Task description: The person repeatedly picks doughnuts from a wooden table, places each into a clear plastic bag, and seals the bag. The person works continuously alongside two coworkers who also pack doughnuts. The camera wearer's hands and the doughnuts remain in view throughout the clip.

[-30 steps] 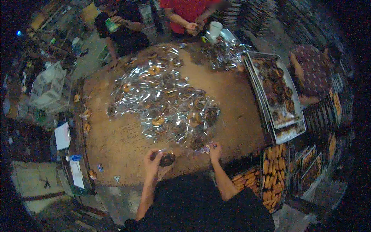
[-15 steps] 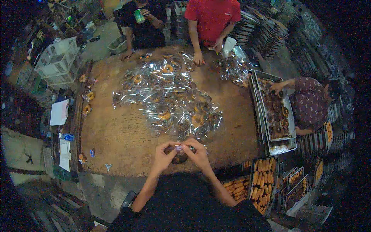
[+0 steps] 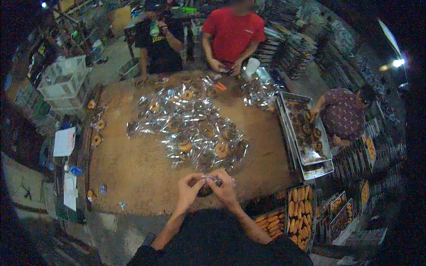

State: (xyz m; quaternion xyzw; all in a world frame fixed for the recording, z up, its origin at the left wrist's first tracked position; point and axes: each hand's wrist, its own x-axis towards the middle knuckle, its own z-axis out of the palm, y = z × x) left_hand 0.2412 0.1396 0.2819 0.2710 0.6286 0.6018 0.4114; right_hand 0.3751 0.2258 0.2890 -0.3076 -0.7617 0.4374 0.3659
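At the near edge of the table, my left hand (image 3: pixel 191 186) and my right hand (image 3: pixel 223 189) meet over a dark, chocolate-coloured doughnut (image 3: pixel 205 191), which seems to be in a see-through bag. Fingertips and thumbs of both hands are pinched together on the gathered top of this bag, where something small and pale shows. The doughnut hangs or rests just below my fingers, partly hidden by them. Just beyond my hands spreads a wide heap of bagged doughnuts (image 3: pixel 184 146), some plain and some dark, in shiny film.
Stacked metal trays (image 3: pixel 326 150) with dark doughnuts stand at the table's right edge, beside a person in a patterned shirt (image 3: pixel 344 113). Across the table are a person in red (image 3: pixel 233 35) and one in black (image 3: pixel 160 55). Long fried pastries (image 3: pixel 299 215) fill trays at lower right.
My view has tilted upward, while my hands keep their pinch on the bag. The person in red has drawn a hand back from the table, and an orange item shows there.
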